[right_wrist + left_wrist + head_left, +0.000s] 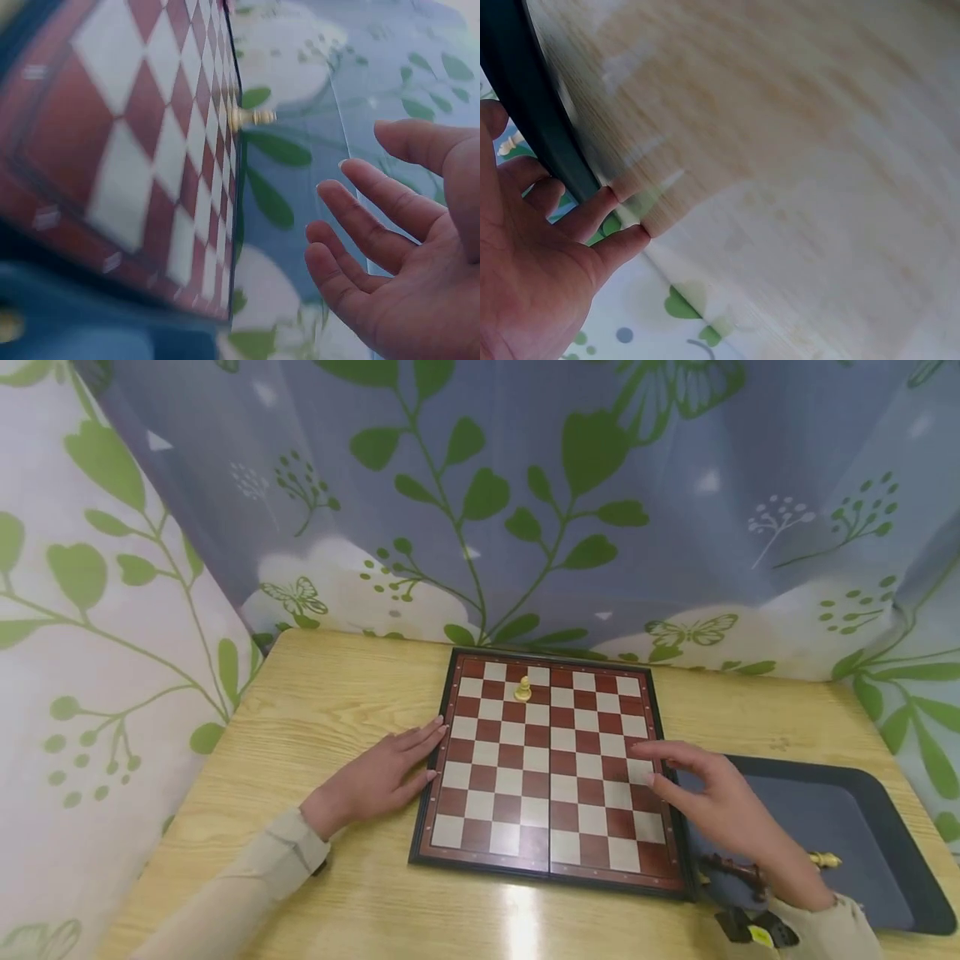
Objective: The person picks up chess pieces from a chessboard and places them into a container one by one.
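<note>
A red-and-white chessboard (501, 806) lies unfolded on the table, its fold line running down the middle. One pale gold chess pawn (522, 691) stands near the far edge, left of the fold; the right wrist view also shows this pawn (251, 118). My left hand (378, 777) rests at the board's left edge, fingertips right at the dark frame and fingers extended. Over the board's right edge hovers my right hand (723, 797), thumb and fingers spread with nothing between them. The right wrist view shows that hand (405, 232) with its fingers loosely bent.
To the right, a dark tray (870, 793) sits against the board's side. In it lie a dark chess piece (738, 870) and a gold one (825, 859), partly covered by my right forearm. A patterned curtain (525, 510) hangs behind the wooden table (330, 693).
</note>
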Available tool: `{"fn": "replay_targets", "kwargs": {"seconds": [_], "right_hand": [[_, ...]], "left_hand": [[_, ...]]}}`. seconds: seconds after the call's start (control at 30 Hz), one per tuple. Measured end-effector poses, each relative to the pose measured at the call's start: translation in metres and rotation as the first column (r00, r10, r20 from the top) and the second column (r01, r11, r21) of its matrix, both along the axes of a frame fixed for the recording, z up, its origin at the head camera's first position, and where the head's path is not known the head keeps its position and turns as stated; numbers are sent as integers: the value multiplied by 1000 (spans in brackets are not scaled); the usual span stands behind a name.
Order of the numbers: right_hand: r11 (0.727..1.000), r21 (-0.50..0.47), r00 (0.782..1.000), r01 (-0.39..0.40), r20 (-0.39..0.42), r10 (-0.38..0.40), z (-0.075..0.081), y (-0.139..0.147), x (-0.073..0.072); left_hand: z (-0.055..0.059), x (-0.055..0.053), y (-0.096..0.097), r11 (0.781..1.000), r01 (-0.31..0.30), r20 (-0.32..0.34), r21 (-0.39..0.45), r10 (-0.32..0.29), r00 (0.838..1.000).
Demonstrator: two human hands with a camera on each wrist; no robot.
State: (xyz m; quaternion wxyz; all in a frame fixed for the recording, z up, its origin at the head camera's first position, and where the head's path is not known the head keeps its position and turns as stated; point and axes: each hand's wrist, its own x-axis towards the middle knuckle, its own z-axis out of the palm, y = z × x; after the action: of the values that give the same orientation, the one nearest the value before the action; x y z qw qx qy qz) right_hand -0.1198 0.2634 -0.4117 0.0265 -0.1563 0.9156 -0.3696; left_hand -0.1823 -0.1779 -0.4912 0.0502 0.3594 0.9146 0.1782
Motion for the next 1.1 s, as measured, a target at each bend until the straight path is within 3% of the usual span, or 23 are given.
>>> {"fn": "replay_targets", "kwargs": {"seconds": [0.2, 0.37, 0.57, 0.8, 1.1], "right_hand": [[991, 30, 990, -132, 54, 130, 13, -26, -54], [981, 72, 982, -179, 68, 174, 6, -49, -96], [983, 29, 975, -182, 137, 176, -6, -76, -129], [988, -5, 971, -158, 179, 156, -26, -101, -147], [988, 66, 986, -138, 100, 131, -36, -116, -155]], "left_hand": [[-2, 1, 0, 1000, -17, 12, -23, 18, 1000], [-1, 4, 0, 1000, -17, 22, -23, 17, 1000], [0, 3, 1, 1000, -15, 5, -11, 15, 1000], [-1, 1, 0, 1000, -14, 17, -27, 14, 1000], [-1, 1, 0, 1000, -15, 8, -19, 15, 1000]]}}
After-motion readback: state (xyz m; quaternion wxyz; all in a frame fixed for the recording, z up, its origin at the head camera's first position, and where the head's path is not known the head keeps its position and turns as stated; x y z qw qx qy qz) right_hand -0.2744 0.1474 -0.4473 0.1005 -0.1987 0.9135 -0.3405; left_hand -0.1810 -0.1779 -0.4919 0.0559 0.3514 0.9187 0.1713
